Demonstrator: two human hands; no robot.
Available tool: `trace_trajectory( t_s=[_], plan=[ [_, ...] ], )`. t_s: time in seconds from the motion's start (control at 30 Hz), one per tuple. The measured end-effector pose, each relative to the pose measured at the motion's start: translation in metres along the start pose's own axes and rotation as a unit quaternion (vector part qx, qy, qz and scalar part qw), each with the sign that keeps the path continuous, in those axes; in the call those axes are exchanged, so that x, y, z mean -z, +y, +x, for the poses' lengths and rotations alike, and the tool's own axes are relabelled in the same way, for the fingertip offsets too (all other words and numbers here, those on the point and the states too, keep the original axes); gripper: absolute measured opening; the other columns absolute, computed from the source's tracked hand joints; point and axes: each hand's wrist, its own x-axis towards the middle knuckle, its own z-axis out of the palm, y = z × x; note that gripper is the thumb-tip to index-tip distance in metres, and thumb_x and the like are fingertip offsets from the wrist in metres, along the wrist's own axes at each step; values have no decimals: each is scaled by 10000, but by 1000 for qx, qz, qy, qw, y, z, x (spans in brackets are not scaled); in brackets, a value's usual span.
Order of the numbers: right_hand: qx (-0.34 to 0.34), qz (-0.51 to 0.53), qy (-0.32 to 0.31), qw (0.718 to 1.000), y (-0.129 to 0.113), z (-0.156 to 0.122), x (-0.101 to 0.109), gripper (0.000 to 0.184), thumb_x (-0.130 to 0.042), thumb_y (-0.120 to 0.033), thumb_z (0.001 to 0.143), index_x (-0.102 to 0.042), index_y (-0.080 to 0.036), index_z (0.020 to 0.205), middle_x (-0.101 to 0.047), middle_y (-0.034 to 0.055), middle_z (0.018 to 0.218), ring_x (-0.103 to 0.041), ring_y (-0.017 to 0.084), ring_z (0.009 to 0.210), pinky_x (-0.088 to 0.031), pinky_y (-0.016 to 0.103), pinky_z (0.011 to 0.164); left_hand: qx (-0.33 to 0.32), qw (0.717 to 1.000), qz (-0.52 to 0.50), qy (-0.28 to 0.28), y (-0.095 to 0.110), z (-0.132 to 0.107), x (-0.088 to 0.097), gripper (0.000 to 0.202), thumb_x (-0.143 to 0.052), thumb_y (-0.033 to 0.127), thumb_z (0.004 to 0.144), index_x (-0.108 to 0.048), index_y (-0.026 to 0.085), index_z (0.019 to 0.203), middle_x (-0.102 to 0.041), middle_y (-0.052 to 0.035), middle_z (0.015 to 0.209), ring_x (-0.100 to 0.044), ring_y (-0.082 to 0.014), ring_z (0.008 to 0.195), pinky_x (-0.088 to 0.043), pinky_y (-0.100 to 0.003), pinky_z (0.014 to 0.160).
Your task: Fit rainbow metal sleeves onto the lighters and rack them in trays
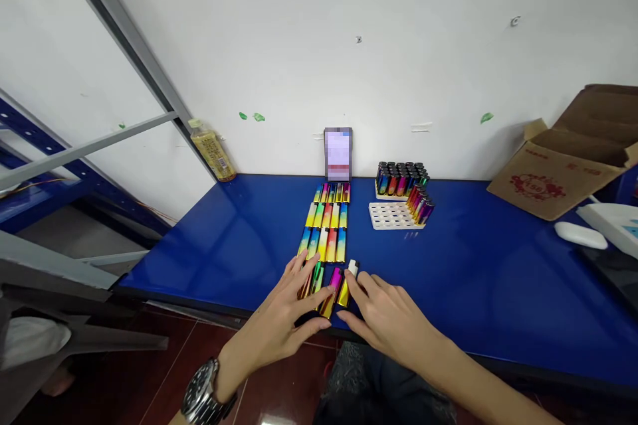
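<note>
Several rainbow-coloured lighters point(326, 226) lie in neat rows on the blue table point(473, 279). At the table's near edge, my left hand point(292, 315) rests with fingers spread over a few lighters point(333, 291) in the nearest row. My right hand point(391, 319) is beside it, its fingers extended and touching the rightmost lighter, whose white top point(353, 268) shows. Neither hand grips anything.
A white tray point(393, 216) partly filled with lighters and a full tray point(401, 179) stand behind. A phone point(337, 154) leans on the wall. A bottle point(213, 153) is at the back left; a cardboard box point(568, 159) and a white object point(581, 234) are at the right.
</note>
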Motion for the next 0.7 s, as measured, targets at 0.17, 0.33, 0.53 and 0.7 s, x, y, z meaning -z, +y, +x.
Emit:
trace_trajectory(
  t_s=[0.17,0.33,0.53,0.7],
  plan=[
    [43,9,56,997,2,-7,-3,451,-502,-359,912,-521,-55,1246,-618,147,951,-601,258,866,-527,335,625,-20,999,44,-14,1,1,-4,489,-526,267,910,-416,272,1387,-231,-111,1542,-208,-327,1412,-293,-595,1085],
    [59,42,83,994,1,-7,0,391,-516,-350,899,-526,-125,1218,-580,116,949,-561,239,842,-510,351,657,-20,998,56,9,2,2,-5,444,-535,276,905,-465,230,1341,-316,-137,1505,-222,-325,1408,-309,-601,1079],
    [62,35,72,995,0,-3,0,376,-522,-327,892,-518,-142,1220,-577,107,977,-558,245,860,-501,362,670,-14,998,58,8,1,2,-5,430,-511,293,918,-461,227,1340,-375,-136,1474,-233,-305,1406,-324,-577,1083],
    [65,31,83,994,1,-2,-2,376,-479,-335,919,-504,-131,1234,-584,117,992,-568,246,876,-498,361,674,-12,998,53,13,-1,2,-7,419,-505,300,921,-463,227,1332,-433,-132,1437,-265,-285,1396,-323,-563,1090]
  ],
)
